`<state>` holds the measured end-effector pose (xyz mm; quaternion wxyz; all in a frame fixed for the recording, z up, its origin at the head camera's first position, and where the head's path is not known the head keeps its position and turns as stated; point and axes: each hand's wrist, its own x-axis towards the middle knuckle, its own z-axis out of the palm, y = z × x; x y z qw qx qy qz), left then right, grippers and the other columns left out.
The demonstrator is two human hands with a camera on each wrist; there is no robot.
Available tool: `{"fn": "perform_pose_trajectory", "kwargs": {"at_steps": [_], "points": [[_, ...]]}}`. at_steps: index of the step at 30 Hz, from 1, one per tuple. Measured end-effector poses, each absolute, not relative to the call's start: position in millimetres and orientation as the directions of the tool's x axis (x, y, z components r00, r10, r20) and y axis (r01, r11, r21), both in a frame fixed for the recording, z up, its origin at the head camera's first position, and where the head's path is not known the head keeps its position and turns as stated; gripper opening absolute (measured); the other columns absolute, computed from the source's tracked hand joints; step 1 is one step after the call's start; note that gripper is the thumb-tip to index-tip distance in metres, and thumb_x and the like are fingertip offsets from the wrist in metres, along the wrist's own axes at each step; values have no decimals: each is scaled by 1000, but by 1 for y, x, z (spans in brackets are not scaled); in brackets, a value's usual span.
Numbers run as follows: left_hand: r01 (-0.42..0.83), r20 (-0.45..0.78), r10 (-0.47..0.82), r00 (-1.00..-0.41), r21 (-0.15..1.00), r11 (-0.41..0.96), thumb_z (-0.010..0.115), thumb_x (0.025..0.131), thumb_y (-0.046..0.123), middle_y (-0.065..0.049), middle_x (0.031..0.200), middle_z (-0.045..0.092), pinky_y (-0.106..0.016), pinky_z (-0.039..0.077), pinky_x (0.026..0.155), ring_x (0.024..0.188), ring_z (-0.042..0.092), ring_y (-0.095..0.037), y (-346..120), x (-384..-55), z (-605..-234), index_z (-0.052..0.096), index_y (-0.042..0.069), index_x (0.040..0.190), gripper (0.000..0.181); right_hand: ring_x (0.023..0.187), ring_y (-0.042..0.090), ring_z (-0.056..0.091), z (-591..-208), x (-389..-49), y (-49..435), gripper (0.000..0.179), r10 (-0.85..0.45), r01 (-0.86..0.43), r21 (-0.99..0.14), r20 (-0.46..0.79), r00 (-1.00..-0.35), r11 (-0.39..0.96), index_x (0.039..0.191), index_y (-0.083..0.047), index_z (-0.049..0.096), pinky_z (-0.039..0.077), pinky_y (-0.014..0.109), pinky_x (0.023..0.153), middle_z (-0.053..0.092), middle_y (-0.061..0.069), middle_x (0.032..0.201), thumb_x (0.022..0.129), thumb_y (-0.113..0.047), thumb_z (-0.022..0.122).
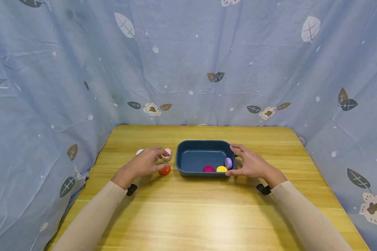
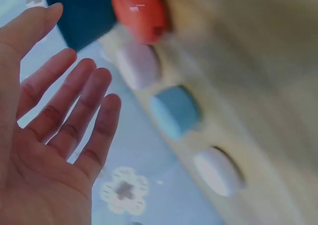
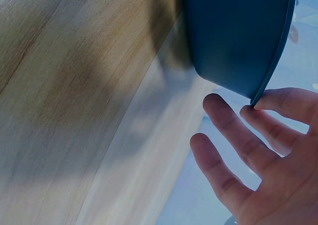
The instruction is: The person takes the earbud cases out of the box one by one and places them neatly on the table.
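Observation:
A dark blue rectangular box [image 1: 188, 174] stands on the table, holding a magenta [image 1: 208, 169], a yellow [image 1: 221, 169] and a purple rounded piece [image 1: 228, 163] at its near right. My right hand [image 1: 254, 165] grips its right end, thumb at the near corner and fingertips at the far rim. Left of the box my left hand [image 1: 142, 163] hovers with fingers spread and nothing held. Beneath and beyond it are a glossy orange-red rounded piece [image 1: 165, 170], a pale pink one [image 1: 167, 154] and a white one [image 1: 139, 151]. The left wrist view also shows a light blue piece [image 2: 176, 111].
The light wooden table [image 1: 194, 212] extends toward me and to both sides. A blue curtain [image 1: 182, 62] with leaf and flower prints hangs behind it and along both sides. A small black device [image 1: 264, 189] sits at each wrist.

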<state>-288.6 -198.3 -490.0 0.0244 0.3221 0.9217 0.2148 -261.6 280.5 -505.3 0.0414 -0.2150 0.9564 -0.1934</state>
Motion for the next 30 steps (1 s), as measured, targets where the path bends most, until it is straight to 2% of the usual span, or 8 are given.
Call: {"fn": "perform_pose_trajectory", "kwargs": {"at_steps": [4, 9, 12, 18, 22, 30], "points": [[619, 119, 630, -768, 388, 682, 90, 106, 34, -11, 133, 80, -49, 68, 103, 114, 80, -30, -177, -296, -474, 81, 8, 137, 41, 160, 51, 57, -505, -262, 282, 130, -426, -394, -386, 1, -905, 834, 181, -4, 40, 55, 73, 122, 39, 18, 188, 89, -84, 87], [667, 92, 680, -727, 326, 670, 85, 109, 43, -10, 135, 79, -45, 67, 103, 110, 77, -28, -139, -304, -457, 82, 15, 141, 43, 161, 50, 57, -504, -262, 283, 130, -433, -403, -382, 8, -901, 832, 180, -3, 41, 56, 72, 122, 40, 17, 187, 88, -81, 89], [720, 74, 736, -673, 294, 629, 84, 110, 43, -10, 135, 79, -43, 67, 102, 109, 76, -28, -114, -310, -451, 81, 16, 141, 41, 161, 50, 57, -504, -262, 283, 129, -439, -408, -388, 10, -898, 826, 180, -3, 41, 56, 71, 123, 42, 17, 187, 88, -80, 90], [804, 20, 841, -541, 306, 510, 83, 111, 37, -13, 141, 78, -46, 66, 110, 125, 79, -34, -65, -326, -442, 81, 13, 143, 40, 157, 48, 61, -503, -263, 284, 129, -447, -411, -393, -1, -895, 823, 180, -4, 41, 58, 69, 121, 42, 16, 187, 89, -81, 89], [827, -42, 875, -483, 305, 471, 82, 112, 39, -12, 145, 77, -45, 64, 114, 128, 77, -33, -34, -332, -441, 79, 14, 146, 43, 156, 49, 61, -502, -264, 283, 129, -454, -414, -397, -7, -891, 819, 180, -4, 40, 57, 69, 122, 41, 17, 187, 89, -82, 87], [869, -155, 907, -391, 262, 419, 80, 113, 37, -5, 150, 76, -42, 61, 122, 136, 75, -24, 18, -339, -451, 75, 18, 154, 45, 158, 50, 59, -500, -263, 285, 127, -454, -400, -410, -38, -890, 820, 182, -7, 39, 58, 69, 121, 38, 17, 189, 91, -85, 84]]}}
